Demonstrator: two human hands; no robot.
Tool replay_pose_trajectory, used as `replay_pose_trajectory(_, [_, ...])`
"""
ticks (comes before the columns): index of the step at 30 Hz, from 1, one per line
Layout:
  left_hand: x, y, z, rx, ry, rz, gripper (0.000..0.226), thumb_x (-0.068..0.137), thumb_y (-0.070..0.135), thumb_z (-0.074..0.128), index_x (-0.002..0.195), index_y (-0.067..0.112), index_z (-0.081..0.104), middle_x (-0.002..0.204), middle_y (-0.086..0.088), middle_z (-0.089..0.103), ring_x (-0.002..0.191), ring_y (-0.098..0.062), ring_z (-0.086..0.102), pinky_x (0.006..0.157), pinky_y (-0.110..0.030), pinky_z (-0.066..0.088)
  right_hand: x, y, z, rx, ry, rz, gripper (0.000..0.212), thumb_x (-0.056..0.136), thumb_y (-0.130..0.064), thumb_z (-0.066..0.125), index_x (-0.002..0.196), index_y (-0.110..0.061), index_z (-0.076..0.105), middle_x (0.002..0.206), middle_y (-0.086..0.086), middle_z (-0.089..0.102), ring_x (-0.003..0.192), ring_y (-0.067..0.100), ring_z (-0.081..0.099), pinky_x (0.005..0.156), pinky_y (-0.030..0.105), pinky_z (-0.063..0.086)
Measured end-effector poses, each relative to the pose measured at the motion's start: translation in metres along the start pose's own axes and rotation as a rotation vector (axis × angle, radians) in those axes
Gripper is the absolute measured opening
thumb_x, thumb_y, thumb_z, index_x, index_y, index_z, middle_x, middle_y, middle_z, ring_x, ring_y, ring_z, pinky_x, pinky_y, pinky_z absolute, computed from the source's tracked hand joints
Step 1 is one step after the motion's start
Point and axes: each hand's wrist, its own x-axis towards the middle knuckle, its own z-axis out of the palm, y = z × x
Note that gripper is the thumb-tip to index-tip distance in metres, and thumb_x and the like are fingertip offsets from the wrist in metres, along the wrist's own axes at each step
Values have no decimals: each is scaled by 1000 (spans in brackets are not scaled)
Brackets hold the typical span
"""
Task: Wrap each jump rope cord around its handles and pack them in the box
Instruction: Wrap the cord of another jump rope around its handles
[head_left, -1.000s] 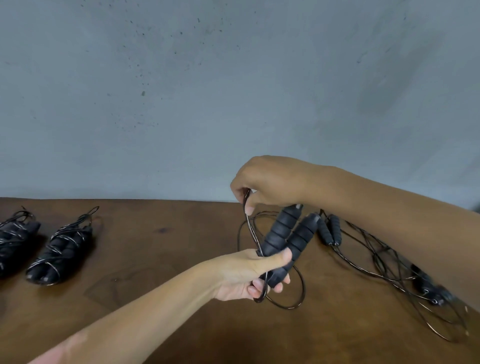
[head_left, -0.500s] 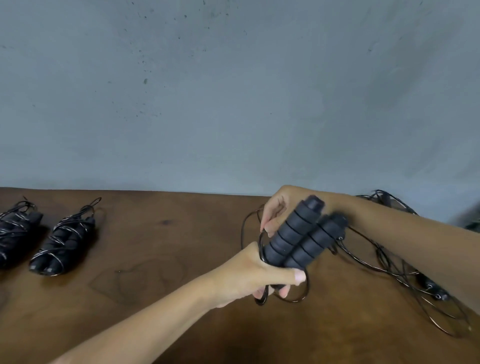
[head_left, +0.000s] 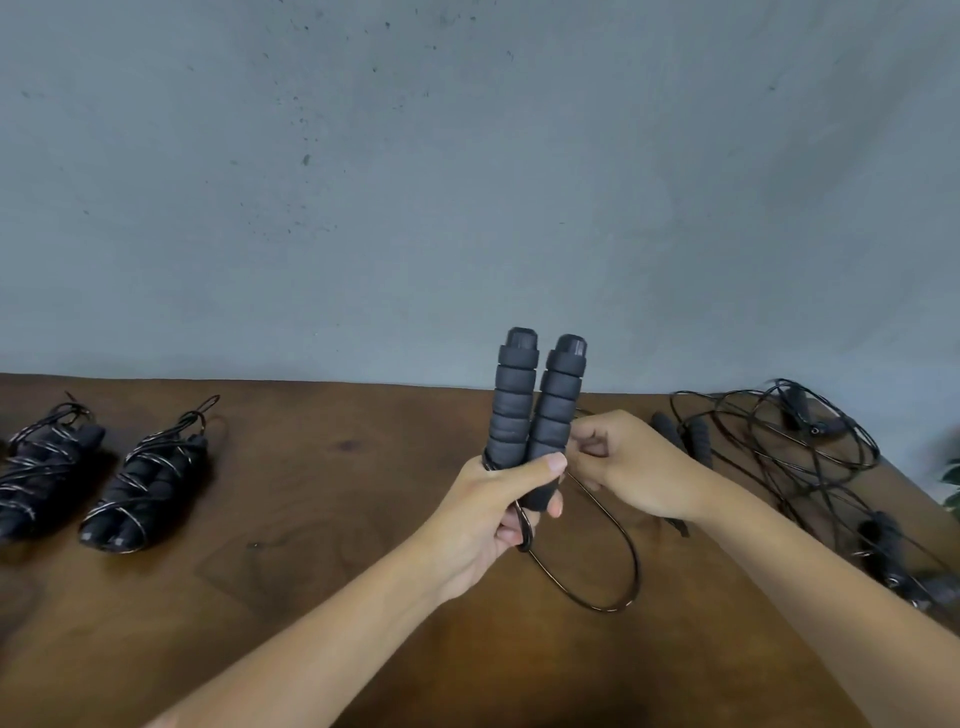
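My left hand (head_left: 485, 512) grips the lower ends of two black foam jump rope handles (head_left: 535, 400), held side by side and upright above the wooden table (head_left: 322, 519). My right hand (head_left: 631, 467) sits just right of the handles with its fingers pinched on the thin black cord (head_left: 608, 566), which hangs in a loop down to the table. Two wrapped jump ropes (head_left: 143, 488) (head_left: 44, 467) lie at the left. No box is in view.
A tangle of loose jump ropes (head_left: 810, 447) with several handles lies at the right, reaching the table's right edge. A grey wall (head_left: 467, 182) stands behind the table. A green leaf (head_left: 953, 475) shows at the far right edge.
My left hand has tipped the two handles from slanted to upright. My right hand has come from behind the handles round to their right side with the cord.
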Motion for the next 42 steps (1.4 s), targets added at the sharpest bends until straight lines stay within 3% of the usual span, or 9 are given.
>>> replay_pose_trajectory(3, [4,-2,-1,-52,26,14,66,90,33,81,134,-8,54,79,-10,63,49,-6,38,48,-21,20,-3,-5,7,-6,27,13,36,101,-7,58,70,-27,64,70,-13,69,60,10,51,66,20,44])
replay_pose_trajectory(9, [9,1,-9,-171,74,13,33,95,28,72,118,8,62,79,-10,61,51,-6,45,45,-18,22,-6,-15,26,-91,79,11,28,103,-15,58,80,-20,72,82,-8,75,63,-4,60,64,10,40])
replay_pose_trajectory(12, [11,-1,-15,-175,154,0,42,89,34,77,119,8,63,78,-10,62,49,-7,36,46,-18,24,-5,-18,25,-206,50,42,23,104,-19,57,93,-25,76,84,-16,74,82,-5,67,73,11,46])
replay_pose_trajectory(17, [16,-2,-31,-244,295,23,68,75,47,85,125,6,64,78,-11,61,51,-9,28,46,-18,26,-12,-26,23,-339,22,125,17,102,-26,58,97,-27,74,84,-19,73,80,-9,60,73,19,46])
replay_pose_trajectory(22, [17,-5,-35,-218,341,33,87,67,58,81,129,1,63,77,-11,63,51,-9,27,45,-17,29,-18,-39,28,-436,28,50,14,100,-28,59,97,-23,72,83,-9,70,82,7,63,80,38,55])
replay_pose_trajectory(27, [18,-6,-27,-184,374,29,65,70,55,79,114,8,66,72,-5,65,48,-9,28,46,-19,27,-18,-58,35,-584,38,-75,16,101,-23,55,102,-22,71,78,-9,61,74,12,56,71,38,51])
replay_pose_trajectory(31, [14,-4,-26,-183,326,6,51,80,54,71,110,14,64,63,4,62,49,-8,28,52,-22,24,-15,-74,31,-652,46,-94,16,101,-27,53,104,-25,69,90,-11,68,83,11,60,75,39,52])
replay_pose_trajectory(37, [10,3,-24,-106,253,-7,93,67,76,64,130,7,65,83,-9,70,48,-7,33,46,-18,25,-7,-97,11,-710,199,-37,11,97,-32,63,107,-31,67,103,-11,74,97,16,66,81,39,54])
replay_pose_trajectory(42, [10,9,-18,29,223,-6,97,63,81,59,123,5,66,79,-12,70,47,-10,29,44,-19,24,7,-109,-1,-561,10,-14,26,102,-11,53,122,-27,59,101,-10,72,96,7,65,87,34,53])
